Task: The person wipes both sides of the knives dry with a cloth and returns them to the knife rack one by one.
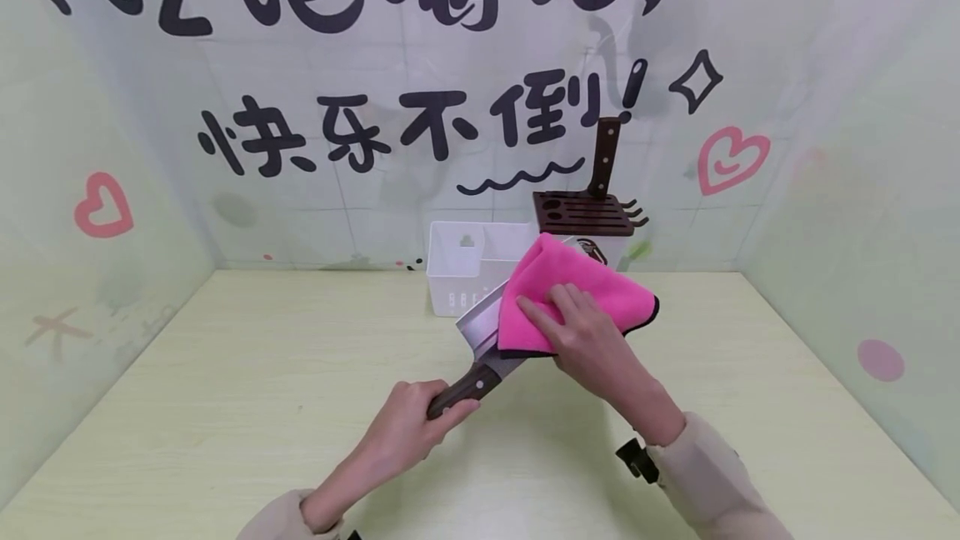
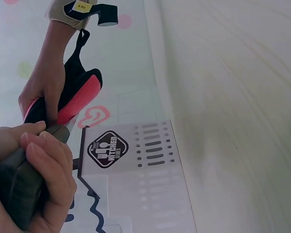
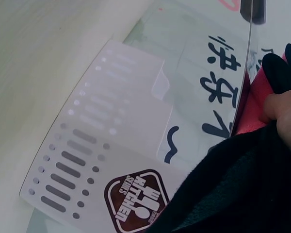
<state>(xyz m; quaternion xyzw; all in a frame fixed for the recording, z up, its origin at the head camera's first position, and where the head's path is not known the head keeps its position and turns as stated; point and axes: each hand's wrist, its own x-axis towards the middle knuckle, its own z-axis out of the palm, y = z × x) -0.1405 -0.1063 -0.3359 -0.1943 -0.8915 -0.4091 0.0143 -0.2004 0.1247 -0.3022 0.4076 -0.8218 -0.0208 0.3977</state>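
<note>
My left hand (image 1: 408, 423) grips the dark riveted handle (image 1: 465, 390) of a broad-bladed kitchen knife, which slants up and away to the right. Close to the handle, a bare strip of the blade (image 1: 480, 325) shows. A pink cloth (image 1: 536, 307) with black edging covers the rest of it. The right hand (image 1: 592, 348) holds this cloth, fingers on its pink face over the blade. From the left wrist, the cloth (image 2: 82, 97) shows a dark underside with a hanging loop. In the right wrist view, my right thumb (image 3: 286, 114) lies against the cloth's dark side.
A white perforated utensil holder (image 1: 453, 261) stands at the table's back, against the printed wall sheet. Its right part has a brown slotted top (image 1: 581, 215) with side hooks, and another brown-handled knife (image 1: 606, 152) stands in it. Pale side walls flank the table (image 1: 247, 373).
</note>
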